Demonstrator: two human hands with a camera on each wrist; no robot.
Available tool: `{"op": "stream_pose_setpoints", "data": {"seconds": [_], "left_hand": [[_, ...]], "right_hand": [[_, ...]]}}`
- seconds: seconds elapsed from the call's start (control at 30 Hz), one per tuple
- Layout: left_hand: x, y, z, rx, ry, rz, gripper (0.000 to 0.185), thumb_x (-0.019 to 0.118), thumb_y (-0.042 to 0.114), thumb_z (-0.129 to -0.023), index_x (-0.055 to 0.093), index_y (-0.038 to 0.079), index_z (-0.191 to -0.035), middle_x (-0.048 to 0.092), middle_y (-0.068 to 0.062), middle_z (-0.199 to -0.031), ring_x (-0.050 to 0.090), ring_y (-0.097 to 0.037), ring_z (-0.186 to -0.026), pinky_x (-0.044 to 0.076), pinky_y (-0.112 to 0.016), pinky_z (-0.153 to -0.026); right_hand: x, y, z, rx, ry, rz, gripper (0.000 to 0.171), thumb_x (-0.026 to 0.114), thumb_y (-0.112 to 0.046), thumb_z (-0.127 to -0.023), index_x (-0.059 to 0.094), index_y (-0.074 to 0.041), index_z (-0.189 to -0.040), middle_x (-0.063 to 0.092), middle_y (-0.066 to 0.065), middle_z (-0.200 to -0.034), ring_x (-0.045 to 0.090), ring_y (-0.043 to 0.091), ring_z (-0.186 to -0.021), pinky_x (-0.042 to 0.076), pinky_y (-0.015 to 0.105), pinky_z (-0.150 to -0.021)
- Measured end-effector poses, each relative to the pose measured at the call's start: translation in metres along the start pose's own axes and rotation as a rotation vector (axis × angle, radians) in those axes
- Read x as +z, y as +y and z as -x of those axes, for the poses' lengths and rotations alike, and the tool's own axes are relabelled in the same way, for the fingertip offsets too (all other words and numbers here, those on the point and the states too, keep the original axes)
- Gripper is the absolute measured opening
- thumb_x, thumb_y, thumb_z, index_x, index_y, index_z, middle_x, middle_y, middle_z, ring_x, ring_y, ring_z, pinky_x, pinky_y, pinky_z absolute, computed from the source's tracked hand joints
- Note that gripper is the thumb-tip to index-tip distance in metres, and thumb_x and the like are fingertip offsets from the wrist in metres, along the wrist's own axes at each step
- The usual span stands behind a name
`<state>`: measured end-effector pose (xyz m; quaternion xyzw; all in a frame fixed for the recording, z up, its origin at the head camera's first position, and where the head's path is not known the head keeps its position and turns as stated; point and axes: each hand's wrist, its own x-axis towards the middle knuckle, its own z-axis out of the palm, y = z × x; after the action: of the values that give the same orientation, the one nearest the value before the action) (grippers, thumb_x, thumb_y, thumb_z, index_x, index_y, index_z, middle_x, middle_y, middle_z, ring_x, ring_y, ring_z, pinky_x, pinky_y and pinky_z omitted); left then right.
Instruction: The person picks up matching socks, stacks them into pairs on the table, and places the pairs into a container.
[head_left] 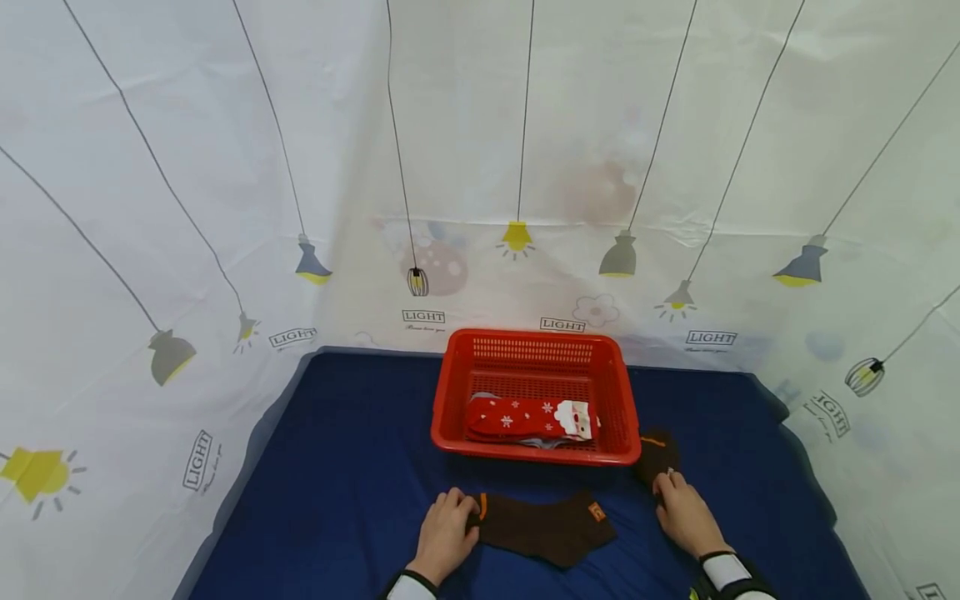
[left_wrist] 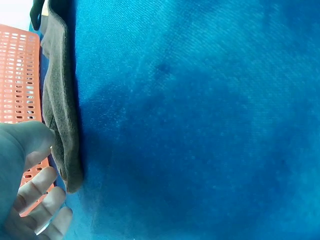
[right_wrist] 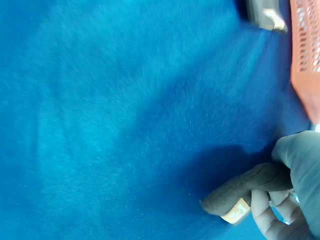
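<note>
Two brown socks lie outside the red basket: the left hand pinches one sock, the right hand pinches the other sock, while a red pair already sits inside.

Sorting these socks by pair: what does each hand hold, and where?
Left hand grips the flat brown sock at its cuff; right hand pinches the other brown sock by its end.
</note>
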<state>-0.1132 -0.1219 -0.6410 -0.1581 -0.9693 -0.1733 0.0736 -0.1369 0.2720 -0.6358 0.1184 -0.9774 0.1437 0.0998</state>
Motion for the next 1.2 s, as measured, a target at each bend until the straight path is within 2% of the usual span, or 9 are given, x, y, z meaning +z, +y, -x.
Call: {"op": "stream_pose_setpoints", "data": {"seconds": [0.23,0.4,0.57,0.97,1.2], "left_hand": [[0.002,0.001,0.001,0.015,0.034,-0.013,0.023,0.076,0.022,-0.065,0.062,0.019,-0.082,0.049,0.002,-0.082,0.048,-0.017,-0.073,0.040,-0.032,-0.064],[0.000,0.001,-0.001,0.004,0.003,-0.018,0.022,0.076,0.023,-0.066,0.063,0.019,-0.083,0.049,0.003,-0.081,0.047,-0.016,-0.073,0.040,-0.032,-0.065],[-0.001,0.001,-0.002,0.001,-0.024,-0.020,0.021,0.076,0.024,-0.068,0.063,0.020,-0.084,0.049,0.003,-0.081,0.046,-0.015,-0.072,0.040,-0.032,-0.064],[-0.002,0.000,-0.003,0.017,-0.034,-0.016,0.021,0.076,0.024,-0.069,0.063,0.020,-0.084,0.049,0.003,-0.082,0.045,-0.015,-0.071,0.039,-0.031,-0.063],[-0.003,0.001,-0.003,0.011,-0.032,-0.014,0.021,0.075,0.024,-0.068,0.064,0.020,-0.085,0.049,0.003,-0.082,0.045,-0.014,-0.072,0.040,-0.031,-0.064]], "right_hand": [[-0.008,-0.018,0.007,-0.069,0.000,-0.016,0.034,0.074,0.000,-0.062,0.050,-0.013,-0.083,0.047,0.001,-0.079,0.049,0.015,-0.064,0.040,0.032,-0.056],[-0.014,-0.034,0.006,-0.101,-0.036,-0.028,0.035,0.073,0.000,-0.063,0.050,-0.016,-0.083,0.040,-0.006,-0.075,0.039,0.007,-0.062,0.035,0.026,-0.055],[-0.020,-0.052,0.004,-0.160,-0.050,-0.044,0.035,0.075,0.000,-0.062,0.052,-0.017,-0.084,0.039,-0.009,-0.077,0.040,0.005,-0.064,0.037,0.024,-0.056],[-0.023,-0.084,-0.010,-0.409,0.006,-0.076,0.038,0.078,0.000,-0.061,0.054,-0.015,-0.086,0.041,-0.010,-0.080,0.042,0.005,-0.069,0.039,0.023,-0.060],[-0.025,-0.107,-0.023,-0.505,0.009,-0.074,0.035,0.076,-0.002,-0.063,0.053,-0.015,-0.085,0.041,-0.008,-0.081,0.041,0.007,-0.069,0.038,0.022,-0.060]]}}
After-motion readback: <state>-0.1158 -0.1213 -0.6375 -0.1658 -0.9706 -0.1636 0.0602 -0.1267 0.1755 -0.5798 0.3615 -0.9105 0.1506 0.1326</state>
